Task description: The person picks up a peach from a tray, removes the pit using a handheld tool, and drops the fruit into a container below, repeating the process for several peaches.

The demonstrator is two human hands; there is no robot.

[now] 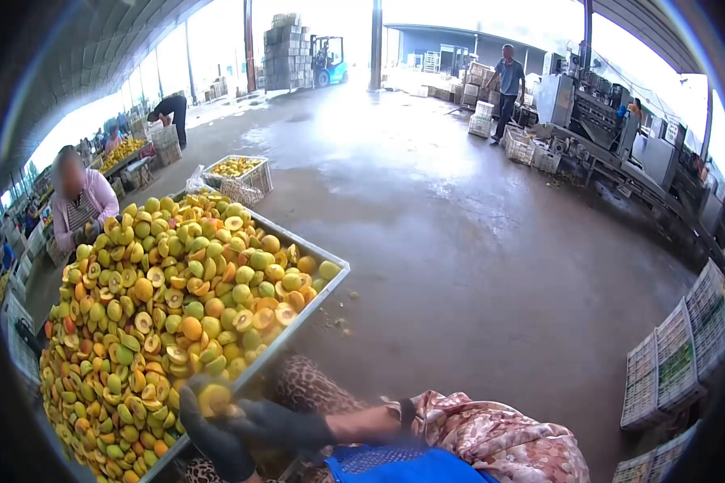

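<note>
both hands wear dark gloves and meet at the tray's (pixel 310 303) near edge, toward its lower end. the left hand (pixel 208 435) is part-curled around one yellow fruit (pixel 215 399), gripping it; the right hand (pixel 286 423) comes in from the right, its fingers bent against the fruit's lower side, though blur hides just how tightly they close. the fruit sits between the hands, just beside the heap (pixel 161 298) that fills the tray. its rounded yellow side faces up toward the camera; it looks nearly round, so i cannot tell a long axis.
</note>
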